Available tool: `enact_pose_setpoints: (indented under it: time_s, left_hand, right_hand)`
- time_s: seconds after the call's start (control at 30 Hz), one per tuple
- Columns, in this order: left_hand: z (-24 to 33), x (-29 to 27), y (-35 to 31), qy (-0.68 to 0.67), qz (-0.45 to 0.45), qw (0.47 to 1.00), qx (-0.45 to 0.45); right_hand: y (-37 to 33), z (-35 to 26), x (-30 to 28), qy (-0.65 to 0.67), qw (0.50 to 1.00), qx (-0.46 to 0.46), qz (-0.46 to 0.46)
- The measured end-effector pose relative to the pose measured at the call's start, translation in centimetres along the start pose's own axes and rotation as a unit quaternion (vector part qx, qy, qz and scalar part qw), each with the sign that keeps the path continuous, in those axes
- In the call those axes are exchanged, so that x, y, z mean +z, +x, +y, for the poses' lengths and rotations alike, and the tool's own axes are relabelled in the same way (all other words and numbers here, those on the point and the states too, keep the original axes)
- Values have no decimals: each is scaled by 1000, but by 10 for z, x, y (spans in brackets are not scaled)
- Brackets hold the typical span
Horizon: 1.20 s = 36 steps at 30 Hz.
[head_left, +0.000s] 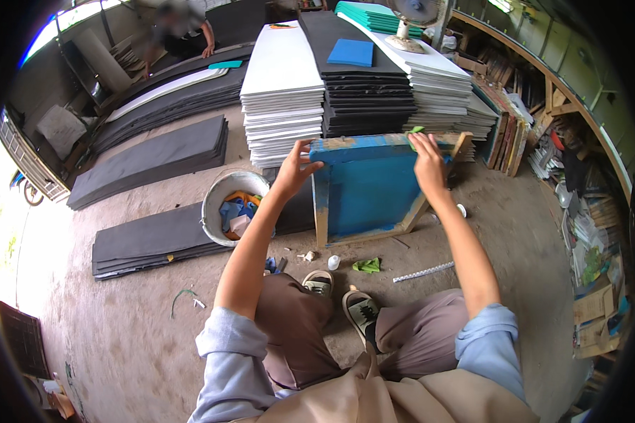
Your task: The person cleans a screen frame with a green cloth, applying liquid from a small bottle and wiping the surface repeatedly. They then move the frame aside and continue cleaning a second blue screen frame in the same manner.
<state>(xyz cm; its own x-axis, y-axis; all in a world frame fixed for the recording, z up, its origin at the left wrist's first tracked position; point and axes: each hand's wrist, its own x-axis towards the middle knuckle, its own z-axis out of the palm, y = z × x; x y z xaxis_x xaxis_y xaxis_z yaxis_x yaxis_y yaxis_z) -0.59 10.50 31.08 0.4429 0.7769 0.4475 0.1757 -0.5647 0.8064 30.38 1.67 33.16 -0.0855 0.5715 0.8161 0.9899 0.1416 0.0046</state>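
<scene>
A wooden frame with a blue-stained mesh panel (pixel 368 194), like a printing screen, stands upright on the floor in front of my feet. My left hand (pixel 296 173) grips its upper left corner, the thumb on the near side and the fingers over the top. On the right part of the top bar lies my right hand (pixel 429 163), fingers closed over a small green scrap (pixel 416 130) that pokes out beyond them. Most of that scrap is hidden, so its material is unclear.
A white bucket (pixel 210 215) of coloured scraps stands left of the frame. Around my shoes lie a green scrap (pixel 366 265), a small white cup (pixel 334 262) and a perforated strip (pixel 423 272). Behind rise stacks of white sheets (pixel 279 77) and black sheets (pixel 367 99). Another person (pixel 183 35) leans far left.
</scene>
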Motion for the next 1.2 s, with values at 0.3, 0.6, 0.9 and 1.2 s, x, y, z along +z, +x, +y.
enact_pose_setpoints:
  time_s: [0.3,0.6,0.9,1.2]
  left_hand:
    - [-9,1,-11,48,15,998,-22]
    - [0,-8,-4,81,-7,994,78]
    - [33,-3,-6,150,-59,985,58]
    - [36,5,-2,149,-46,987,46]
  right_hand:
    - [7,-97,29,133,989,-71,6]
    - [0,31,-36,-45,996,-63,-45]
    - [67,60,-69,-160,984,81,-21]
    - [21,47,-29,-356,905,72,-222]
